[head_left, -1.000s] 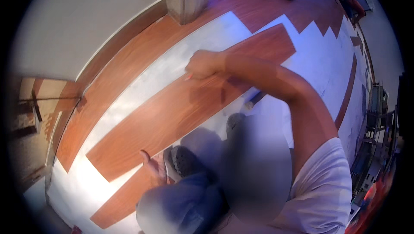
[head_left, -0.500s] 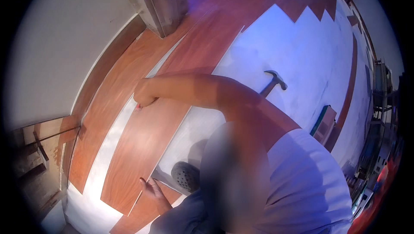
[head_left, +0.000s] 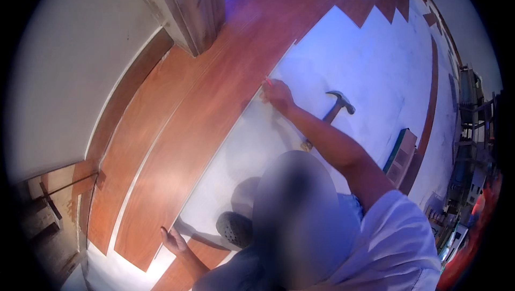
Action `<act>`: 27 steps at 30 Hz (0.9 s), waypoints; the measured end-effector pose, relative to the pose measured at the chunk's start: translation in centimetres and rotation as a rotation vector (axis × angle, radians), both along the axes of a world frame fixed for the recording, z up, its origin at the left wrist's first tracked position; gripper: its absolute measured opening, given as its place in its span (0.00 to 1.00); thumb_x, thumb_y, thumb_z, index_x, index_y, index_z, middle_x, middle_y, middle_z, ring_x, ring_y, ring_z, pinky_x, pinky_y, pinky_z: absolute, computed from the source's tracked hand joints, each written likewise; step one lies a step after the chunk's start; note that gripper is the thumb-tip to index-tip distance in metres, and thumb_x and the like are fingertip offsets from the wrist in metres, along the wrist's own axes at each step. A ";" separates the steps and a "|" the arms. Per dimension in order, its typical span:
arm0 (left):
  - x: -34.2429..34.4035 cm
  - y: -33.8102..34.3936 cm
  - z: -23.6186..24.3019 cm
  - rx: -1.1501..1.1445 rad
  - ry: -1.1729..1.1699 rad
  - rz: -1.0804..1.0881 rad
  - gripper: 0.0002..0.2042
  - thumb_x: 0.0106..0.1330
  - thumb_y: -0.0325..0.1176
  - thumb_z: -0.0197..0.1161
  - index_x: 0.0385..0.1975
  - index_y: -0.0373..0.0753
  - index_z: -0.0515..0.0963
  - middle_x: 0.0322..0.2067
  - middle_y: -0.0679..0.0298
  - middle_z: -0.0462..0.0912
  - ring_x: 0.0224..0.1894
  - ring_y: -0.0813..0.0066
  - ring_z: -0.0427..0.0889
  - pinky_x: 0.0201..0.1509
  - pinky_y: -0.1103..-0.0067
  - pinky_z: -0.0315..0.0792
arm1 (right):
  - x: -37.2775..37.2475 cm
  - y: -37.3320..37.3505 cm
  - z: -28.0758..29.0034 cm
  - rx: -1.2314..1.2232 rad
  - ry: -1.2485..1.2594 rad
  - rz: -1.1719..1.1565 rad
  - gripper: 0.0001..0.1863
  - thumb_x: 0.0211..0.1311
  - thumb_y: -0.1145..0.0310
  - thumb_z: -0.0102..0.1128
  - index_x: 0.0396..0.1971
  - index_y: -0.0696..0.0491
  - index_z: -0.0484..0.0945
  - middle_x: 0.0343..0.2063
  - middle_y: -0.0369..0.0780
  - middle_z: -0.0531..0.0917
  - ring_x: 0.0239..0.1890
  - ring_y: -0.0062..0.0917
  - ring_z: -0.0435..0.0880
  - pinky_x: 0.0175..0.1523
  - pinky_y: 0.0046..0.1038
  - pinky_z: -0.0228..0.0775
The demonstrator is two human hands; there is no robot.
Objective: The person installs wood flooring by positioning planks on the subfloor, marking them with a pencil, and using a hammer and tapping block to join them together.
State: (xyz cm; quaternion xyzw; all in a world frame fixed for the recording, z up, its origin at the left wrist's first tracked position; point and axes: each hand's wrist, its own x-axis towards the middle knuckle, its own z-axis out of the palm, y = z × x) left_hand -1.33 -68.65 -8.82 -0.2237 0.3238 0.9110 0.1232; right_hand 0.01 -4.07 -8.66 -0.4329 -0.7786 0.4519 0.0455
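Observation:
A long reddish-brown floor plank (head_left: 177, 146) lies beside a laid plank (head_left: 126, 154), with a narrow pale gap between them that widens toward the near end. Against the plank's right edge, near its close end, rests my left hand (head_left: 176, 241), fingers stretched out and apart. Farther along that same edge is my right hand (head_left: 278, 97), its fingers closed on a small red object (head_left: 269, 81), mostly hidden in the grip. A claw hammer (head_left: 337, 109) lies on the white underlay to the right of my right hand.
White underlay (head_left: 354, 60) spreads to the right, with stepped plank ends (head_left: 375, 17) beyond. A green-edged box (head_left: 401, 157) and a loose plank strip (head_left: 427, 130) lie right. A door frame (head_left: 188, 12) stands far left; shelving (head_left: 472, 124) lines the right.
My right hand has moved from the plank's left side to its right edge, still with the red object. The plank sits closer to its left neighbour, the gap narrower. My left hand stays at the edge.

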 end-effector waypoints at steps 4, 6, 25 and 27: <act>0.1 -2.4 -0.4 0.107 0.016 -0.052 0.22 0.77 0.29 0.56 0.62 0.18 0.65 0.62 0.42 0.73 0.64 0.57 0.73 0.72 0.63 0.71 | 0.9 0.7 -4.9 -0.618 0.491 -0.382 0.16 0.71 0.63 0.61 0.39 0.64 0.79 0.29 0.45 0.84 0.28 0.34 0.87 0.35 0.37 0.80; -0.1 -5.4 -2.5 0.058 0.049 -0.054 0.22 0.77 0.29 0.56 0.63 0.18 0.65 0.63 0.42 0.73 0.65 0.56 0.73 0.72 0.63 0.71 | -0.2 -0.3 -5.0 -0.633 0.543 -0.424 0.16 0.72 0.63 0.60 0.37 0.64 0.79 0.29 0.45 0.84 0.28 0.33 0.87 0.31 0.35 0.80; -1.7 -6.1 -1.6 -0.092 0.090 -0.098 0.20 0.77 0.29 0.56 0.60 0.19 0.70 0.59 0.44 0.78 0.59 0.61 0.79 0.66 0.68 0.77 | 0.9 -2.1 -3.3 -0.582 0.489 -0.367 0.16 0.74 0.63 0.58 0.36 0.63 0.79 0.27 0.41 0.83 0.27 0.28 0.87 0.34 0.29 0.81; -2.6 -6.6 -1.4 -0.057 0.077 -0.117 0.20 0.77 0.29 0.57 0.60 0.19 0.69 0.60 0.44 0.77 0.59 0.60 0.79 0.67 0.68 0.77 | 0.8 -2.1 -3.2 -0.584 0.476 -0.362 0.15 0.75 0.63 0.57 0.35 0.63 0.78 0.26 0.40 0.82 0.26 0.27 0.86 0.33 0.29 0.82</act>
